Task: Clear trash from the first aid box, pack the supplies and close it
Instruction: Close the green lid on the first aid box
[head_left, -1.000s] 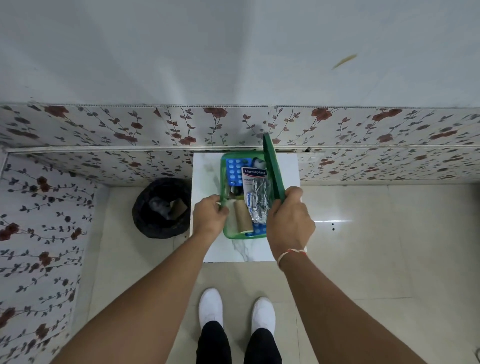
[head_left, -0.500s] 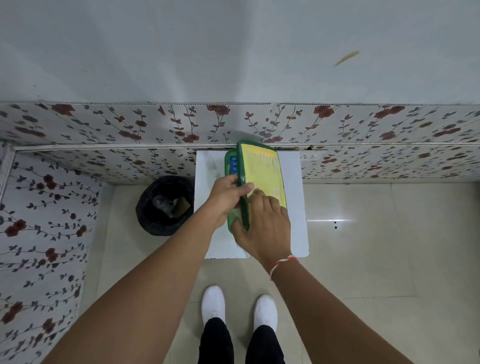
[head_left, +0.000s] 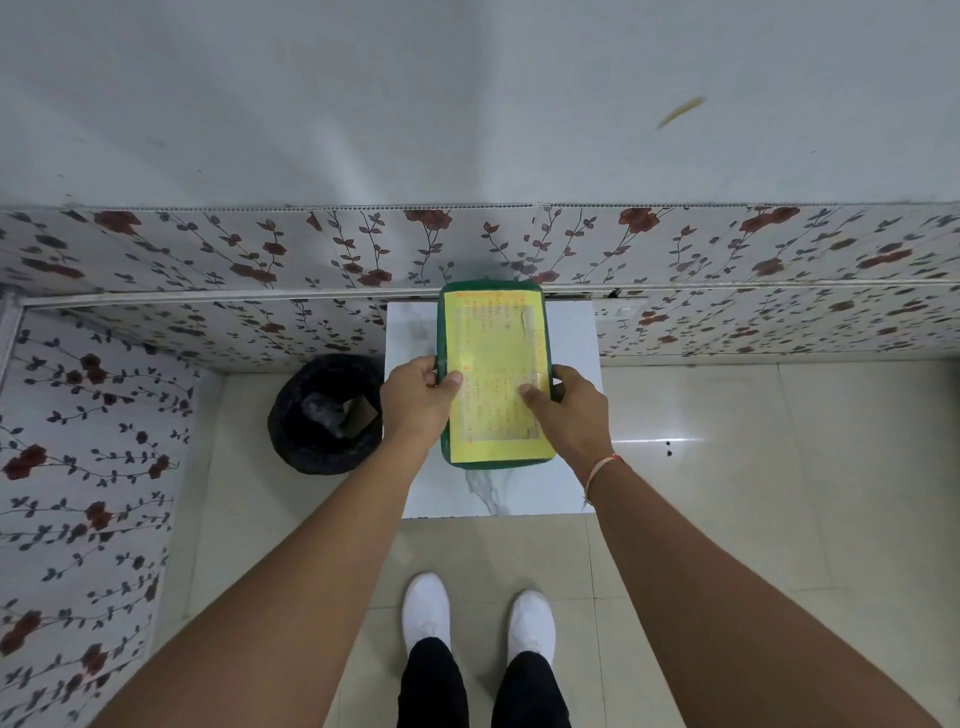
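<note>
The green first aid box (head_left: 493, 332) lies on the white marble-look table (head_left: 569, 338), its lid down flat and a yellow printed label covering the top. My left hand (head_left: 415, 402) grips the box's left edge, thumb on the lid. My right hand (head_left: 569, 410) holds the right edge, thumb pressing on the label. The supplies inside are hidden under the lid.
A black bin (head_left: 324, 413) with trash in it stands on the floor left of the table. Flower-patterned wall panels run behind and to the left. Pale floor tiles extend to the right. My white shoes (head_left: 478, 618) are just in front of the table.
The lid swung from upright on the right side down over the box and now lies flat. Both hands moved to the box's side edges. The supplies are now covered.
</note>
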